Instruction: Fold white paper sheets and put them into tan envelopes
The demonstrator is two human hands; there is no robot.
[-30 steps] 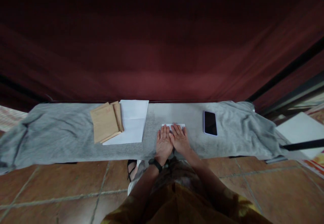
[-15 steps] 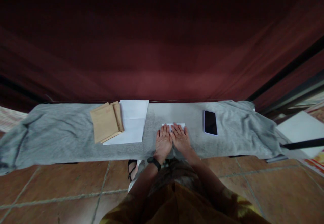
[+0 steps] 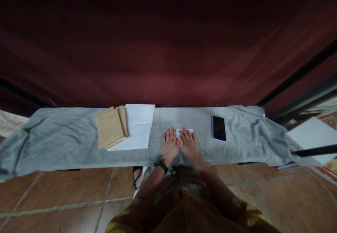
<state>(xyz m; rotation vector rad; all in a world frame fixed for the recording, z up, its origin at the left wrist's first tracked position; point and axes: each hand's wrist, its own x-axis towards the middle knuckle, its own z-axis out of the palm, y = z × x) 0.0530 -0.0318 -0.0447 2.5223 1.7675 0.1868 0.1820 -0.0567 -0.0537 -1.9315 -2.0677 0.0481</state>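
Both my hands rest side by side on a small piece of white paper (image 3: 178, 133), which lies on the grey cloth in front of me. My left hand (image 3: 169, 145), with a dark watch on its wrist, is flat with fingers stretched out over the paper's left part. My right hand (image 3: 189, 144) lies flat over the right part, its fingers slightly spread. The two thumbs are close together. Most of the paper is hidden under the hands; a strip shows between and beyond the fingers.
The grey cloth (image 3: 163, 119) covers a long narrow surface. White sheets (image 3: 139, 127) lie on the left, partly under brown paper envelopes (image 3: 109, 127). A phone (image 3: 219, 128) lies to the right. A dark red surface (image 3: 168, 89) rises behind; tiled floor (image 3: 86, 184) is below.
My left hand has slid slightly forward, and the fingers have parted a little from the right hand's, showing more white paper between them. Everything else stays put.
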